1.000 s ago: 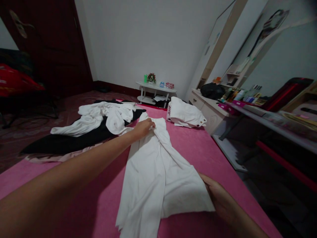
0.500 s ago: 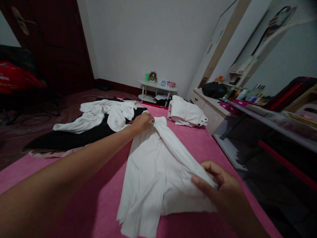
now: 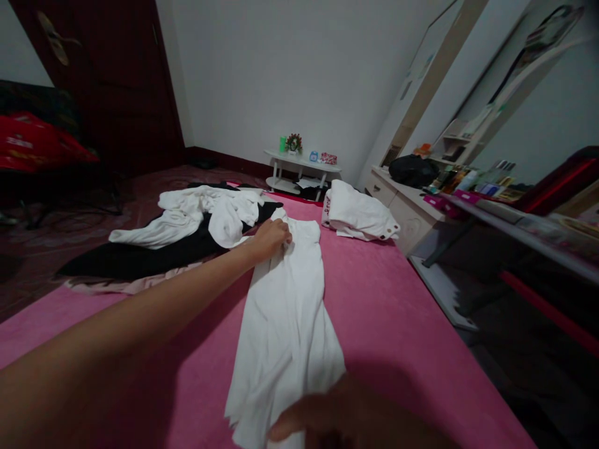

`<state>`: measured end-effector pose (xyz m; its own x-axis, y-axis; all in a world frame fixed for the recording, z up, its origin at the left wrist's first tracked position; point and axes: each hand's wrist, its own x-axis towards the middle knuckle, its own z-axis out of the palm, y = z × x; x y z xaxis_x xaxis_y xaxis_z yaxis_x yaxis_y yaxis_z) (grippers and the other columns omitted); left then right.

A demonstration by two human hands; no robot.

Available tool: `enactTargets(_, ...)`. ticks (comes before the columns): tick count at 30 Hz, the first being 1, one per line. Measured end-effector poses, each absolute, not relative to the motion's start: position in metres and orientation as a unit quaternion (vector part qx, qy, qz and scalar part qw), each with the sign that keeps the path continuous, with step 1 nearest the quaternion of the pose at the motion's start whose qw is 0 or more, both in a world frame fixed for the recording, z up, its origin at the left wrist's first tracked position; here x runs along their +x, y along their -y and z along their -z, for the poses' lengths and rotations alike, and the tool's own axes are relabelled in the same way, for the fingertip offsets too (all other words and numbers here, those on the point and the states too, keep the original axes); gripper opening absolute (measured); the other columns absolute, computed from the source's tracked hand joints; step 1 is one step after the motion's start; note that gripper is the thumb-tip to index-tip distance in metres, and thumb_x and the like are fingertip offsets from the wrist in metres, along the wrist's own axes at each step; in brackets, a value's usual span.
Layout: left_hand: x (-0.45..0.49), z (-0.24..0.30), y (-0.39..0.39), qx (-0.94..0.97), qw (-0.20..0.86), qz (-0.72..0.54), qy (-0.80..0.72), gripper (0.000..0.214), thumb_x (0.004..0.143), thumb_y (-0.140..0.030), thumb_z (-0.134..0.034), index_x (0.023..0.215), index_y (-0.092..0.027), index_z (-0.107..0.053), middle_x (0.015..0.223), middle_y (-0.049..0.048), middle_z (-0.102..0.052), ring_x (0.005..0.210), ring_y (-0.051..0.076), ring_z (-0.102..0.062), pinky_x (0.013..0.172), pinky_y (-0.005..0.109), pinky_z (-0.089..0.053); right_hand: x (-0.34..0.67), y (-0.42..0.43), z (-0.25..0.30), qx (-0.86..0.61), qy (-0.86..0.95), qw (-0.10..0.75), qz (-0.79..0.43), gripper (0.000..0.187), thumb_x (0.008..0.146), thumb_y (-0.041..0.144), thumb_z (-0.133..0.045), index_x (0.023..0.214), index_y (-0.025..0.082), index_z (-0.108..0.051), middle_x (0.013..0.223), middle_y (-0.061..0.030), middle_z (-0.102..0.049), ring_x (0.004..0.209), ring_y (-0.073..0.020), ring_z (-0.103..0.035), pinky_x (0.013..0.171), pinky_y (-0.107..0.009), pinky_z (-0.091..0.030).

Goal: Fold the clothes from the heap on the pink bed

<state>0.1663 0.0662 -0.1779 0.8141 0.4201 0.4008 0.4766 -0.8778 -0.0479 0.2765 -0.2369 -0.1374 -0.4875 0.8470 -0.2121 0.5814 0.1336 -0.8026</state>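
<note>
A white garment [image 3: 285, 312] lies lengthwise on the pink bed cover [image 3: 388, 299], folded into a narrow strip. My left hand [image 3: 271, 238] reaches far across the bed and is closed on the garment's far end. My right hand [image 3: 337, 419] is low at the bottom edge, dark and blurred, over the garment's near end; its fingers look curled against the cloth, but the grip is unclear.
A heap of white and black clothes [image 3: 187, 227] lies at the bed's far left. A folded white garment [image 3: 358, 215] rests at the far right corner. A small white table [image 3: 302, 171] stands by the wall. A cluttered dresser [image 3: 421, 193] runs along the right.
My right hand has carried the garment's right flap leftwards over the middle, narrowing it, and dropped to the near end. My left hand stays on the far end.
</note>
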Motion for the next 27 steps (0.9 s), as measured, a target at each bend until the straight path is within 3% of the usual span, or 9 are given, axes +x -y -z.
enactTargets(3, 0.162, 0.179, -0.043, -0.956, 0.072, 0.183, 0.218, 0.023, 0.077, -0.009, -0.052, 0.086, -0.019, -0.071, 0.094, 0.0079, -0.066, 0.098, 0.024, -0.055, 0.086, 0.037, -0.039, 0.297, 0.214, 0.135, -0.565, 0.711, 0.299, -0.294, 0.019, 0.085, 0.027, -0.055, 0.096, 0.020, -0.069, 0.079, -0.0019, -0.068, 0.069, -0.0122, -0.061, 0.064, -0.021, -0.044)
enactTargets(5, 0.154, 0.183, -0.027, -0.961, 0.065, 0.174, 0.204, 0.026, 0.077, -0.009, -0.052, 0.093, -0.018, -0.070, 0.099, 0.0088, -0.066, 0.101, 0.024, -0.055, 0.091, 0.039, -0.038, 0.313, 0.198, 0.146, -0.591, 0.706, 0.337, -0.194, 0.019, 0.086, 0.019, -0.049, 0.090, 0.019, -0.068, 0.085, -0.0046, -0.067, 0.078, -0.0147, -0.061, 0.071, -0.025, -0.045)
enactTargets(9, 0.124, 0.192, -0.006, -0.972, 0.008, 0.164, 0.169, 0.042, 0.076, -0.005, -0.050, 0.113, -0.018, -0.064, 0.113, 0.0095, -0.064, 0.105, 0.023, -0.056, 0.094, 0.037, -0.040, 0.340, 0.189, 0.172, -0.568, 0.738, 0.314, -0.182, 0.023, 0.084, 0.011, -0.046, 0.087, 0.021, -0.067, 0.087, -0.0044, -0.065, 0.083, -0.0154, -0.061, 0.075, -0.027, -0.047)
enactTargets(14, 0.091, 0.189, 0.008, -0.973, -0.062, 0.166, 0.149, 0.027, 0.088, -0.015, -0.047, 0.103, -0.019, -0.069, 0.100, 0.0085, -0.068, 0.092, 0.019, -0.061, 0.085, 0.031, -0.044, 0.355, 0.202, 0.182, -0.564, 0.748, 0.286, -0.202, 0.023, 0.085, 0.011, -0.048, 0.092, 0.022, -0.068, 0.091, -0.0042, -0.065, 0.085, -0.0146, -0.061, 0.076, -0.026, -0.048)
enactTargets(20, 0.117, 0.173, 0.008, -0.969, -0.051, 0.193, 0.147, 0.026, 0.090, -0.015, -0.047, 0.105, -0.018, -0.067, 0.098, 0.0073, -0.068, 0.091, 0.018, -0.061, 0.083, 0.029, -0.044, 0.353, 0.207, 0.182, -0.533, 0.798, 0.246, -0.135, 0.030, 0.088, 0.012, -0.047, 0.111, 0.023, -0.063, 0.100, -0.0067, -0.063, 0.090, -0.0154, -0.059, 0.080, -0.027, -0.047)
enactTargets(27, 0.179, 0.174, -0.012, -0.958, 0.011, 0.133, 0.255, 0.034, 0.091, -0.040, -0.047, 0.106, -0.014, -0.065, 0.101, 0.0122, -0.064, 0.093, 0.024, -0.061, 0.079, 0.034, -0.046, 0.356, 0.210, 0.188, -0.472, 0.844, 0.238, -0.089, 0.024, 0.091, 0.012, -0.040, 0.091, 0.020, -0.063, 0.096, -0.0075, -0.065, 0.087, -0.0155, -0.058, 0.075, -0.027, -0.046)
